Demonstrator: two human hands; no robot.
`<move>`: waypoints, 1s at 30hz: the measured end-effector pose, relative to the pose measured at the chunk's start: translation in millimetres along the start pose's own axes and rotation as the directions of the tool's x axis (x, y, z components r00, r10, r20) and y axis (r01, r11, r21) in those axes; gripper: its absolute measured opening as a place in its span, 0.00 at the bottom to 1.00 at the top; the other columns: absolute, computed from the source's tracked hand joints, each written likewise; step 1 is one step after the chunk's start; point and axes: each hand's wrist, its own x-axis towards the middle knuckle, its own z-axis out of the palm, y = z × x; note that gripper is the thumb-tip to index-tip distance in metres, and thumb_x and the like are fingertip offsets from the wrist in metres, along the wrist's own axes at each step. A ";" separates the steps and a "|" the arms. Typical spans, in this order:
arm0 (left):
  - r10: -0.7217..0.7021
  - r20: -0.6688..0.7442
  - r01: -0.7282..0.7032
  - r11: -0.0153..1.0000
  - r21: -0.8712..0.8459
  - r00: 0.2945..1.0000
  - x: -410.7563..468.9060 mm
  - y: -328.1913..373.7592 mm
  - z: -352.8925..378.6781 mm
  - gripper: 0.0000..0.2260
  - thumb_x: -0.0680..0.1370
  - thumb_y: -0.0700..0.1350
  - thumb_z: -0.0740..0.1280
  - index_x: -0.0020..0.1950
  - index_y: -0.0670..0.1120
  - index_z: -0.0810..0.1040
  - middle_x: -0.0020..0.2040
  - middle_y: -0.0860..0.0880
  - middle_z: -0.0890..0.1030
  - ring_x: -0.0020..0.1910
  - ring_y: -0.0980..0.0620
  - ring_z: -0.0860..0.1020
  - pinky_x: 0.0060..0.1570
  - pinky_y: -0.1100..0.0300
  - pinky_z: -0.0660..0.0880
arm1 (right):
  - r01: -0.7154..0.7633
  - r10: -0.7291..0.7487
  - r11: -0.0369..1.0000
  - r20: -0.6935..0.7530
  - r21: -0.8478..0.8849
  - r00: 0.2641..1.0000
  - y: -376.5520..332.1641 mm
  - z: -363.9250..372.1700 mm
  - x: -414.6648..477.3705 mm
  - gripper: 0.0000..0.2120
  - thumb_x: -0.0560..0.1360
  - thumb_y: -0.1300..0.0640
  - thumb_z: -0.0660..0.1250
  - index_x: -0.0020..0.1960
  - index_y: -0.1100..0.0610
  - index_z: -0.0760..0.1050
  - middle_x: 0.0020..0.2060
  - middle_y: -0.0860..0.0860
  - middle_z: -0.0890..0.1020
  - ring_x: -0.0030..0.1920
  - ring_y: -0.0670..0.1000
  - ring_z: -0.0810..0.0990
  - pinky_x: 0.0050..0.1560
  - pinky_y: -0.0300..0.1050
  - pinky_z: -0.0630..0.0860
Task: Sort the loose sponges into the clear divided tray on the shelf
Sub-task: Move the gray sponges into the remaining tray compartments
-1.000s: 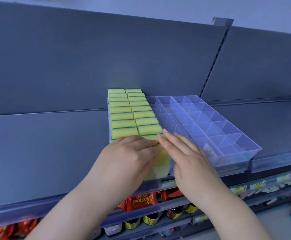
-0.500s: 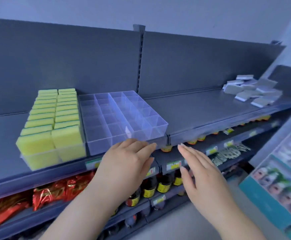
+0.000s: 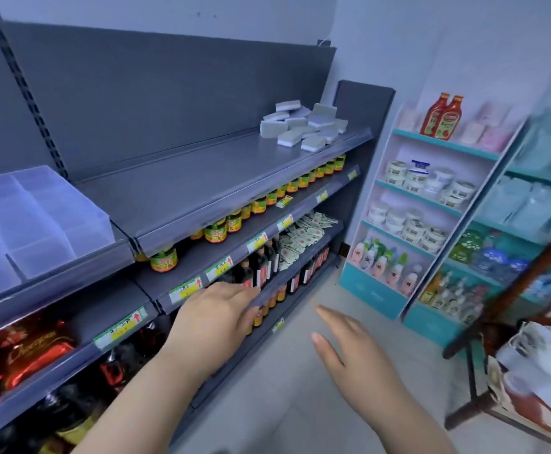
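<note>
1. Head view: the left hand (image 3: 215,319) and the right hand (image 3: 349,342) hover low, fingers relaxed, holding nothing.
2. The loose sponges (image 3: 303,127) lie heaped at the shelf's (image 3: 202,178) far right end, above both; the right hand looks nearer. The clear divided tray (image 3: 38,221) sits far left.

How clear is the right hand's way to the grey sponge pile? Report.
Probably clear, yes: the right hand is open and holds nothing, and nothing stands before the grey sponge pile on the shelf. The pile lies far off, so a step closer seems needed.
</note>
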 end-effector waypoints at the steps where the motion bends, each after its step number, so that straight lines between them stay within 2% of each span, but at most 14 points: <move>1: 0.008 -0.004 -0.008 1.000 -0.005 1.000 7.5 4.0 6.4 0.17 0.73 0.53 0.57 0.51 0.51 0.82 0.44 0.55 0.83 0.42 0.50 0.81 0.36 0.57 0.79 | -0.020 0.020 1.000 0.010 0.008 1.000 7.8 1.0 2.5 0.22 0.78 0.46 0.55 0.71 0.47 0.61 0.68 0.43 0.68 0.68 0.42 0.64 0.63 0.30 0.56; 8: 0.014 -0.014 -0.014 1.000 -0.023 1.000 79.9 6.9 53.9 0.18 0.73 0.52 0.56 0.52 0.49 0.83 0.41 0.54 0.83 0.40 0.50 0.82 0.32 0.56 0.78 | -0.164 0.161 0.986 0.099 0.029 0.982 69.6 6.3 55.7 0.23 0.79 0.44 0.54 0.72 0.44 0.57 0.70 0.42 0.65 0.69 0.42 0.62 0.66 0.35 0.58; 15: -0.040 -0.027 0.038 0.996 -0.081 0.999 210.8 -29.3 111.0 0.19 0.74 0.54 0.56 0.54 0.49 0.82 0.46 0.53 0.83 0.45 0.49 0.82 0.40 0.53 0.79 | -0.174 0.179 0.984 0.136 -0.044 0.974 125.8 -9.0 188.0 0.23 0.79 0.43 0.53 0.73 0.45 0.56 0.71 0.43 0.64 0.70 0.43 0.61 0.66 0.37 0.58; 19: -0.019 -0.103 0.008 0.995 -0.101 0.995 293.7 -44.0 133.0 0.18 0.75 0.53 0.57 0.55 0.48 0.82 0.48 0.52 0.83 0.48 0.49 0.81 0.43 0.52 0.78 | -0.219 0.222 0.974 0.049 -0.064 0.974 159.6 -37.1 262.7 0.23 0.79 0.43 0.53 0.72 0.43 0.57 0.70 0.42 0.65 0.69 0.43 0.62 0.64 0.37 0.60; 22: 0.011 -0.103 -0.022 0.994 -0.105 0.995 346.7 -43.9 154.4 0.18 0.75 0.53 0.58 0.55 0.47 0.81 0.51 0.50 0.83 0.50 0.48 0.81 0.46 0.49 0.79 | -0.267 0.266 0.962 -0.012 -0.059 0.964 191.5 -44.2 296.5 0.22 0.78 0.42 0.53 0.72 0.42 0.57 0.69 0.42 0.67 0.68 0.44 0.64 0.64 0.40 0.62; 30: 0.081 -0.003 -0.081 0.995 -0.055 0.997 430.9 -25.4 217.5 0.18 0.74 0.54 0.56 0.55 0.52 0.81 0.49 0.56 0.82 0.48 0.53 0.80 0.49 0.58 0.76 | -0.352 0.352 0.935 0.019 0.044 0.936 274.9 -35.1 353.1 0.21 0.78 0.43 0.54 0.70 0.44 0.60 0.69 0.42 0.67 0.68 0.43 0.65 0.63 0.35 0.61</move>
